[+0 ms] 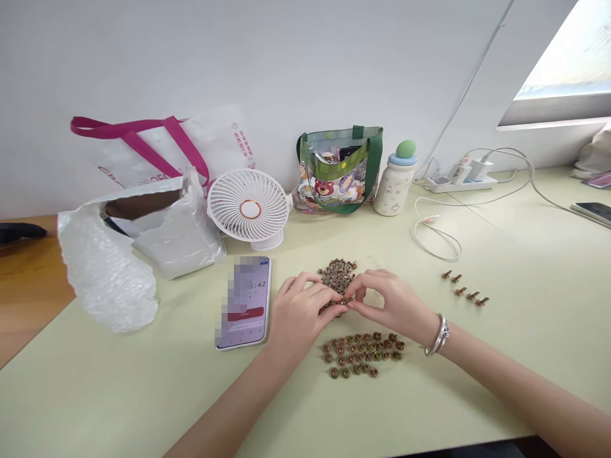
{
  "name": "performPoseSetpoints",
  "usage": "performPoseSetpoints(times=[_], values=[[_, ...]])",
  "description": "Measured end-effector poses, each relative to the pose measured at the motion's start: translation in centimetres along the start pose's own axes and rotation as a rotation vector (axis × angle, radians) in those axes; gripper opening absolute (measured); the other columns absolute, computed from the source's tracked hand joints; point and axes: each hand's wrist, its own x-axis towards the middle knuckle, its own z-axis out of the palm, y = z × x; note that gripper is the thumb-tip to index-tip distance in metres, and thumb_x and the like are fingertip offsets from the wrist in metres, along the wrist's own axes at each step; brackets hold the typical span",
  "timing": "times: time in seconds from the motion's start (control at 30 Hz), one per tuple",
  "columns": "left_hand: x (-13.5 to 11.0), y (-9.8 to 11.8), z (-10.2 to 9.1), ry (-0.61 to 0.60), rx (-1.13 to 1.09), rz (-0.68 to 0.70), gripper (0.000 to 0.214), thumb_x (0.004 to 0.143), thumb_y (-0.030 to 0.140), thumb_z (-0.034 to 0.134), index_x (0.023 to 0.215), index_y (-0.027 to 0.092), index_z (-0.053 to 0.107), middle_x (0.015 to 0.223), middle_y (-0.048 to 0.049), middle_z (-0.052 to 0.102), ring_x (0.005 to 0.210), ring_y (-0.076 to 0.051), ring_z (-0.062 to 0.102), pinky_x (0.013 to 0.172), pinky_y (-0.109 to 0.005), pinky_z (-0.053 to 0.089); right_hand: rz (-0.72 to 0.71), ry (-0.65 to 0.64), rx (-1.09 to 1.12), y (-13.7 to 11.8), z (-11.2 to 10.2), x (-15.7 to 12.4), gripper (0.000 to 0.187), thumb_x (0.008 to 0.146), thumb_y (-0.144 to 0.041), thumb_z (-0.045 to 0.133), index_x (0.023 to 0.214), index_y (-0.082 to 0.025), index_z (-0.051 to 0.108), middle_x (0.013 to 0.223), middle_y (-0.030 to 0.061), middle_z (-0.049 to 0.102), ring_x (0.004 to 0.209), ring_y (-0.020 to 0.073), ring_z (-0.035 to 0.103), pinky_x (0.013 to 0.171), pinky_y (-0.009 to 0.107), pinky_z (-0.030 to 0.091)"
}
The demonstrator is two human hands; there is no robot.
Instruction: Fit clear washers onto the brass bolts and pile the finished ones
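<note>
Heap of small metal parts (337, 278) between both hands, on a pale green desk (496, 375): left hand (298, 312) curled, right hand (394, 304) pinched nearly shut, fingertips meeting at the heap's near edge, any held part hidden. Cluster of parts (361, 355) just below; phone (242, 303) just left; short row of parts (463, 287) well right.

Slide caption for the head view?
Left hand and right hand handle small brown fittings on a green desk.

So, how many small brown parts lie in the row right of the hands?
5 small brown parts, in one slanting line on the green desk, right of the right hand; none seems hidden.
</note>
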Motion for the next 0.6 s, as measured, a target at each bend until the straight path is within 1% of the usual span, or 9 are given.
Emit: performPoseSetpoints(times=[0.17,0.27,0.4,0.6], values=[[0.05,0.01,0.0,-0.027,-0.017,-0.025,0.012,0.079,0.036,0.061,0.077,0.024,0.062,0.074,0.006,0.067,0.088,-0.017,0.054,0.075,-0.033,0.036,-0.089,0.014,-0.099,0.07,-0.22,0.02,0.008,0.082,-0.026,0.056,0.088,-0.022,0.058,0.072,-0.0009,0.064,0.075,0.0153,0.057,0.076,0.032,0.039],[0.1,0.01,-0.03,-0.032,-0.028,-0.038,0.012,0.079,0.036,0.061,0.077,0.024,0.061,0.074,0.0069,0.066,0.087,-0.016,0.053,0.075,-0.032,0.036,-0.107,-0.003,-0.125,0.15,-0.2,0.04,0.008,0.085,-0.027,0.053,0.09,-0.022,0.057,0.075,-0.0007,0.064,0.076,0.0148,0.057,0.077,0.032,0.038],[0.11,0.04,0.01,-0.037,-0.051,-0.058,0.013,0.077,0.036,0.063,0.076,0.024,0.061,0.075,0.0075,0.066,0.087,-0.016,0.053,0.075,-0.031,0.036,-0.135,-0.003,-0.151,0.13,-0.21,0.01,0.007,0.085,-0.027,0.053,0.087,-0.021,0.056,0.075,-0.0012,0.064,0.076,0.014,0.056,0.079,0.032,0.037],[0.25,0.1,0.01,-0.123,-0.127,-0.111,0.01,0.078,0.035,0.062,0.078,0.026,0.063,0.077,0.0071,0.067,0.089,-0.017,0.053,0.077,-0.032,0.037,-0.149,-0.038,-0.117,0.36,-0.33,0.02,0.005,0.085,-0.025,0.054,0.085,-0.02,0.053,0.077,-0.0004,0.063,0.075,0.0141,0.055,0.076,0.031,0.038]])
